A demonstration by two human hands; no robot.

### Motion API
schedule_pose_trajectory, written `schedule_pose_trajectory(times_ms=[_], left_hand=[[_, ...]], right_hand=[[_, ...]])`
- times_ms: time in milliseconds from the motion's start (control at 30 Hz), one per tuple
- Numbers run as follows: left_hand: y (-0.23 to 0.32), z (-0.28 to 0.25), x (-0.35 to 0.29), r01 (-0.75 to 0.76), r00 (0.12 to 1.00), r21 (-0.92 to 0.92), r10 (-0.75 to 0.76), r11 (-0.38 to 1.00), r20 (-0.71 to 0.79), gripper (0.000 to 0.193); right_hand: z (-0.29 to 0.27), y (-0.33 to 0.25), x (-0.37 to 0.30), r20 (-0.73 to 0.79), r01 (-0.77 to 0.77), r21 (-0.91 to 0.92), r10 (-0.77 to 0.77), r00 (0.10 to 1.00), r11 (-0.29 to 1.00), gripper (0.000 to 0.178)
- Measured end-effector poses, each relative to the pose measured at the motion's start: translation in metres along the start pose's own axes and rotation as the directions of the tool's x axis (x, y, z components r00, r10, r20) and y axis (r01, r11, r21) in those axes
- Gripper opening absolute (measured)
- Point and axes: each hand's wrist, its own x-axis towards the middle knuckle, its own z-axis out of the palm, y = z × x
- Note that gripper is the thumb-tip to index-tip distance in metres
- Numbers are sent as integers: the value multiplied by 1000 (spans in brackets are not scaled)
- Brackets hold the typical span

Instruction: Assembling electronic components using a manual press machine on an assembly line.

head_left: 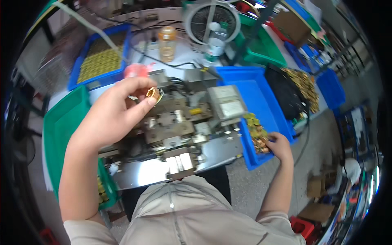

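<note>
Left hand (108, 108) pinched 1 coppery ring-shaped part (153, 94); light, steady grip suited it. Right hand (281, 148), half-curled, reached brassy pieces (254, 124) in blue bin (249, 85); hold unclear.

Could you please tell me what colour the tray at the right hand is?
The tray is blue, seen best in the head view.
</note>
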Motion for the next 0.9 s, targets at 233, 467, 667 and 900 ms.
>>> schedule_pose_trajectory(times_ms=[233, 467, 667, 900], left_hand=[[-97, -103, -106, -39, 943, -691, -202, 722, -264, 29], [-225, -160, -218, 398, 714, -294, -495, 869, -496, 36], [-244, -156, -223, 701, 690, 196, -582, 686, -430, 32], [-258, -153, -232, 621, 762, 223, -510, 752, -400, 28]], right_hand=[[-4, 48, 6, -129, 74, 17, -71, 989, 997, 22], [-22, 27, 30, -191, 16, 627, 134, 972, 779, 31], [-34, -25, 19, -94, 67, 928, 58, 994, 367, 42], [-38, -65, -3, -175, 173, 933, -22, 984, 317, 40]])
